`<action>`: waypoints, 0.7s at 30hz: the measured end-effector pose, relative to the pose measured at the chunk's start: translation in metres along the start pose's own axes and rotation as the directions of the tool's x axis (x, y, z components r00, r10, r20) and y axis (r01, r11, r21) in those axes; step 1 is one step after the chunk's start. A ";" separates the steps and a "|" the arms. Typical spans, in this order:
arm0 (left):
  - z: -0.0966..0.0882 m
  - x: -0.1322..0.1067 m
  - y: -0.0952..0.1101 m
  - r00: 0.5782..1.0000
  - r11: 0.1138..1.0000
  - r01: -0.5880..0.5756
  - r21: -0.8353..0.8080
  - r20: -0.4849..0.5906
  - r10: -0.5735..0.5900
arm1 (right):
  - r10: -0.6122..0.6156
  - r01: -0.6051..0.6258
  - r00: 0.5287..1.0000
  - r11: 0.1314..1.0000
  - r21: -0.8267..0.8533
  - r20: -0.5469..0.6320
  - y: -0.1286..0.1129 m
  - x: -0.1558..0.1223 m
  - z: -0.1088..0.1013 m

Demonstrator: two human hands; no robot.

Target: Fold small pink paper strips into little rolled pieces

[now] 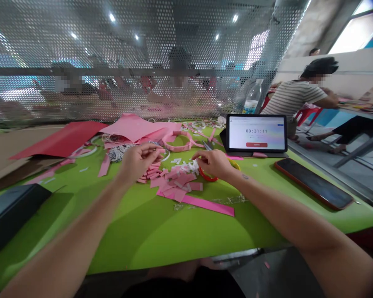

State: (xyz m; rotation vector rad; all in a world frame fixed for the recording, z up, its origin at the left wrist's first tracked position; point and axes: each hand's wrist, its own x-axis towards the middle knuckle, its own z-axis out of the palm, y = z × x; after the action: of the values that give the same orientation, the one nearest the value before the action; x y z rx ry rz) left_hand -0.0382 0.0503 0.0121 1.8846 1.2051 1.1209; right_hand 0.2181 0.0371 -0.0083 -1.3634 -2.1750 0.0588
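My left hand (139,159) hovers over a pile of small pink paper pieces (174,182) on the green table (161,231), its fingers curled in a pinch on something I cannot make out. My right hand (213,162) rests palm down to the right of the pile, fingers bent over the handles of red and yellow scissors (209,177). White paper bits (189,166) lie between the two hands. A long pink paper strip (209,205) lies in front of the pile.
A tablet (256,132) showing a timer stands at the back right, a phone (313,183) lies right of it. Pink and red paper sheets (133,127), a pink paper ring (177,140) and a black case (9,211) surround the work area. A person sits beyond, far right.
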 end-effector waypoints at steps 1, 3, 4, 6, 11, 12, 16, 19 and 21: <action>-0.008 0.003 -0.001 1.000 0.996 -0.008 0.085 0.008 0.007 | -0.006 0.006 1.000 1.000 -0.018 0.011 0.000 0.000 0.000; -0.021 0.007 -0.003 0.999 0.957 -0.039 0.287 0.018 0.035 | -0.021 0.022 0.999 0.999 -0.040 0.039 0.000 -0.001 0.001; -0.026 0.009 -0.004 0.998 0.927 -0.057 0.371 0.039 0.046 | -0.030 0.033 0.998 0.998 -0.050 0.055 -0.001 -0.001 0.002; -0.032 0.011 -0.007 0.994 0.868 -0.089 0.488 0.095 0.048 | -0.047 0.053 0.995 0.996 -0.071 0.083 -0.002 -0.001 0.003; -0.035 0.012 -0.010 0.970 0.706 -0.082 0.704 0.217 -0.105 | -0.045 0.061 0.991 0.990 -0.131 0.124 -0.003 -0.002 0.004; -0.035 0.012 -0.009 0.972 0.660 -0.071 0.748 0.199 -0.121 | -0.042 0.061 0.990 0.988 -0.140 0.134 -0.004 -0.002 0.004; -0.031 0.011 -0.008 0.999 0.499 -0.046 0.865 0.050 0.006 | -0.066 0.106 0.976 0.977 -0.187 0.207 -0.009 -0.002 0.001; -0.027 0.009 -0.006 0.996 0.495 -0.059 0.867 0.016 0.092 | -0.107 0.172 0.955 0.960 -0.223 0.277 -0.014 -0.003 -0.002; -0.023 0.006 -0.003 0.993 0.539 -0.085 0.838 0.027 0.114 | -0.119 0.202 0.945 0.946 -0.255 0.305 -0.017 -0.004 -0.002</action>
State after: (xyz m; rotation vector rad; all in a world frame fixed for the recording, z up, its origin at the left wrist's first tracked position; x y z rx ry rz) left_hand -0.0583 0.0579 0.0214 2.6682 1.9027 0.6157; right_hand 0.2068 0.0252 -0.0029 -1.3913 -2.6149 -0.1324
